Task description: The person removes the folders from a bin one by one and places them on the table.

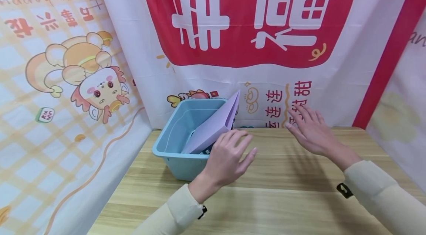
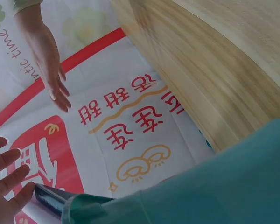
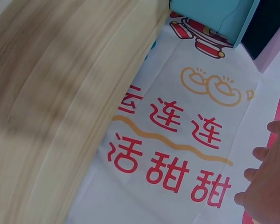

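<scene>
A light blue plastic bin (image 1: 186, 166) stands on the wooden table, and a lilac flat case or folder (image 1: 211, 128) leans in it, its upper end above the rim. Beside the bin's near right corner is my left hand (image 1: 229, 157), fingers loosely bent and holding nothing; whether it touches the rim or the case cannot be told. In the left wrist view its fingers (image 2: 9, 179) spread by the case's dark edge (image 2: 51, 200). My right hand (image 1: 313, 131) hovers over the table to the right, fingers extended, nothing in it. Dark items under the case are mostly hidden.
The wood-grain table (image 1: 266, 205) reaches back to a white cloth (image 1: 342, 91) with red printing. Another printed cloth (image 1: 66, 116) hangs along the left side. A further pale cloth (image 1: 399, 124) borders the right.
</scene>
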Demonstrator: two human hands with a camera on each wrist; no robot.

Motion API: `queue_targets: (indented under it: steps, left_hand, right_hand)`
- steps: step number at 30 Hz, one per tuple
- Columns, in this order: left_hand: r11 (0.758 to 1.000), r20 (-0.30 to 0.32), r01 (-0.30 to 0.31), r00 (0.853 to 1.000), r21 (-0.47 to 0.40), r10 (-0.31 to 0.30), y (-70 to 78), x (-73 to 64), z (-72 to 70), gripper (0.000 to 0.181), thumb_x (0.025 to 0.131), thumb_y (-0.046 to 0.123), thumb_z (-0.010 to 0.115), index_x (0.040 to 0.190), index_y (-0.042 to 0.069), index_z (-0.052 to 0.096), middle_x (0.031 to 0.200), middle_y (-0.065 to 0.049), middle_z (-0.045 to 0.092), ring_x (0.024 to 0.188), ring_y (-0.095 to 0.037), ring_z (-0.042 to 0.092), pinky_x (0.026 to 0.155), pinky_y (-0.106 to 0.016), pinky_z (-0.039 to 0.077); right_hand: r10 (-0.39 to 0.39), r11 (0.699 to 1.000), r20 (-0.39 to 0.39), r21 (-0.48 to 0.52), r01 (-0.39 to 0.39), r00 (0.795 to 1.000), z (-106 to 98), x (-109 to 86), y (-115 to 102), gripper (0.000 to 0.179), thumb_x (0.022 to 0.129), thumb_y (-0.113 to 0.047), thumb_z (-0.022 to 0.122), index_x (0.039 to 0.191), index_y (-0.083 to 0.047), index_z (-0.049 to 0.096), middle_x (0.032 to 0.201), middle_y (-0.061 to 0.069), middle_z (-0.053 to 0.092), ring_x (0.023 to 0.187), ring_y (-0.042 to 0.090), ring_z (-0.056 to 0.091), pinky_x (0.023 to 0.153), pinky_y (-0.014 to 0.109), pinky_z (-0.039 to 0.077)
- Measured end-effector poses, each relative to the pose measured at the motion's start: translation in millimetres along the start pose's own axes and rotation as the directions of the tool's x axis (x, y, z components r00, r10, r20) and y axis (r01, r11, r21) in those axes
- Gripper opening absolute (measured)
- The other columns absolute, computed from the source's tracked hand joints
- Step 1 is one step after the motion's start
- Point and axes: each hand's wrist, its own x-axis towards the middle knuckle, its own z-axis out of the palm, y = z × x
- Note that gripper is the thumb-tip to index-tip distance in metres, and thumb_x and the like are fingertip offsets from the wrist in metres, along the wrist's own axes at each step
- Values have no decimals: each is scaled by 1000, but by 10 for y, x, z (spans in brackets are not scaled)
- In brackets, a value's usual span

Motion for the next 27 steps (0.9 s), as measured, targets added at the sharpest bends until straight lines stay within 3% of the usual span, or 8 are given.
queue_targets:
  steps: [9,18,27]
  left_hand:
    - [999,-60,-17,998,44,19,-103,-140,-47,35,94,38,47,115,16,64,116,-2,60,111,-21,52,93,-38,42]
    - [999,-54,39,998,30,-38,-224,-289,-71,34,93,37,50,116,16,63,117,-3,59,112,-21,52,91,-40,44]
    - [997,-102,75,992,30,-71,-401,-463,-96,37,91,37,53,116,12,64,116,-4,59,107,-23,54,88,-42,44]
  right_hand:
    - [2,1000,4,19,-2,1000,-14,-11,-63,62,97,-53,30,150,-21,20,155,12,11,142,36,1,106,63,-2]
    - [-9,999,-4,52,9,1000,-7,-33,-87,61,98,-51,31,150,-22,19,155,11,11,142,35,3,106,61,-4]
    - [-23,996,-23,81,24,999,-2,-48,-126,60,99,-50,29,150,-21,17,156,10,9,142,34,3,107,58,-7]
